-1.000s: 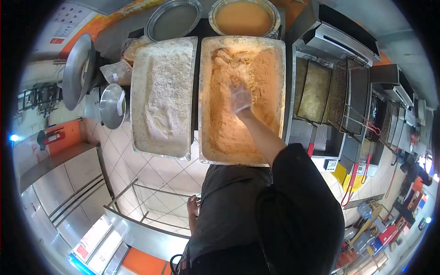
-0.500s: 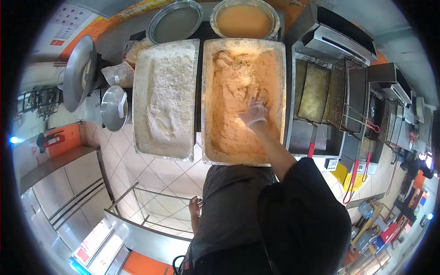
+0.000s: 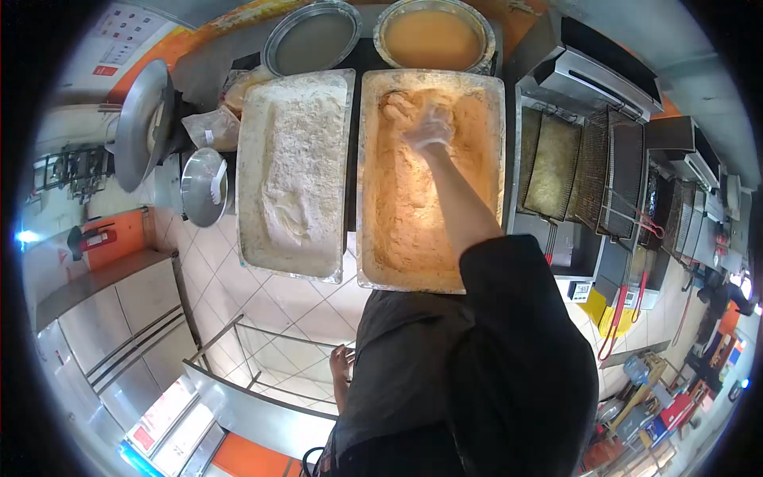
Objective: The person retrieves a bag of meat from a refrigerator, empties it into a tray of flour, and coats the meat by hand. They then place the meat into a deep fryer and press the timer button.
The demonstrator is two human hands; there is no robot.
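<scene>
Over orange-powder tray (image 3: 366, 199), gloved right hand (image 3: 431, 128), white-powder tray (image 3: 250, 183) alongside

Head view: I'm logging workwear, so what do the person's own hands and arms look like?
The right hand wears a thin, see-through glove ending near the wrist. The forearm is bare up to a loose black sleeve with no visible markings. The left hand looks ungloved; whether that arm is sleeved cannot be seen.
</scene>
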